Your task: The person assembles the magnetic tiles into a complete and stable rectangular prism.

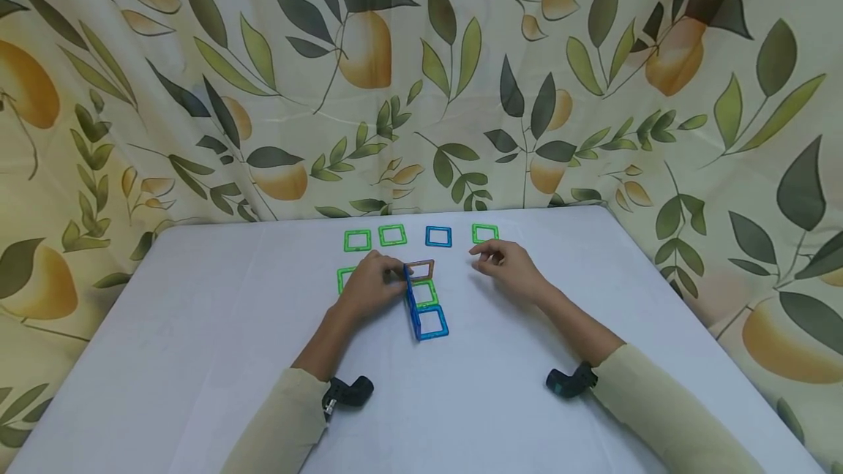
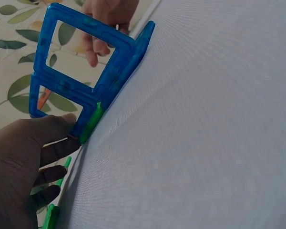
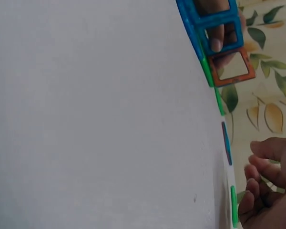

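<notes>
My left hand (image 1: 374,285) pinches an upright blue magnetic tile (image 2: 62,85) between thumb and finger, near its lower edge. A second blue tile (image 2: 45,36) stands in line with it, forming a low wall. At the wall's foot, a blue tile (image 1: 433,322) and a green tile (image 1: 425,293) lie flat on the white cloth. An orange tile (image 3: 251,71) stands upright at the far end, across the wall. Over the table to the right, my right hand (image 1: 508,267) hovers with loosely bent fingers and holds nothing, close to a green tile (image 1: 485,232).
Along the back of the white-covered table (image 1: 217,342) lie two more green tiles (image 1: 358,241) and a blue tile (image 1: 438,236). Another green tile (image 1: 342,280) is partly hidden behind my left hand. A leaf-and-fruit patterned curtain (image 1: 408,130) hangs behind the table.
</notes>
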Tool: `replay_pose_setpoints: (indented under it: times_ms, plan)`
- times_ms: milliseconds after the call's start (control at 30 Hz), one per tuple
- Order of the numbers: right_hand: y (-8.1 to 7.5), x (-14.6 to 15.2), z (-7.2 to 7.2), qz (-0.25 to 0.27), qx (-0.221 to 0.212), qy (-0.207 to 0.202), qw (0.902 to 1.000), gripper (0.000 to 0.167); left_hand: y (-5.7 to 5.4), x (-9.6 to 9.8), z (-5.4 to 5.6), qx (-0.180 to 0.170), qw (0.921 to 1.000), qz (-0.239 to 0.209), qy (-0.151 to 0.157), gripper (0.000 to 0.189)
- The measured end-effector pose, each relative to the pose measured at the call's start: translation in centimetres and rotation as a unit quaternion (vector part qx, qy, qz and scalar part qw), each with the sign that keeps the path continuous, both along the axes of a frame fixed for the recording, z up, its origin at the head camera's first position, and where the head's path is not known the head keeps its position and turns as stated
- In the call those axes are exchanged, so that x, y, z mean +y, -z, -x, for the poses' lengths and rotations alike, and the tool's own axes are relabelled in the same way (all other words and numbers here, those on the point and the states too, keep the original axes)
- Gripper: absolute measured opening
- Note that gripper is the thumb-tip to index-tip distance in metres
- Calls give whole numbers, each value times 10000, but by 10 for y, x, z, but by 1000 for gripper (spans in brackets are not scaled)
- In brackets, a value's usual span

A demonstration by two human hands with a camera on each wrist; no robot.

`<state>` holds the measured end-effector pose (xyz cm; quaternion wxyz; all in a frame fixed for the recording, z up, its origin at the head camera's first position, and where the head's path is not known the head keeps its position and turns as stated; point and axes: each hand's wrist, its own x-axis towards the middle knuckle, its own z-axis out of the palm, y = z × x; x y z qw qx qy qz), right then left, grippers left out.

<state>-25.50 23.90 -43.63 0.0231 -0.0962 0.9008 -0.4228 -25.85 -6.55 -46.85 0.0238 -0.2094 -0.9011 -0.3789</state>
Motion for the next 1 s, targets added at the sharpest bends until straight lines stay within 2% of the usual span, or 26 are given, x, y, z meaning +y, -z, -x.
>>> replay_pose_setpoints:
  times_ms: [200,467,767,1000]
  plan:
    - [4,14,24,18,69,360,9993,34,-3,0,-1,-94,9999,70,-120,19]
    - [7,33,49,-327,4,734,9968,52,-4,0,-2,-239,9996,77,-148,20]
    - [13,47,62,-862,-129,819,9928,60,-3,0,-1,-231,9996,79,-136,21]
    - [17,50,66,-1176,7,781,9900,61,2,0,1,-336,9992,127,-157,22]
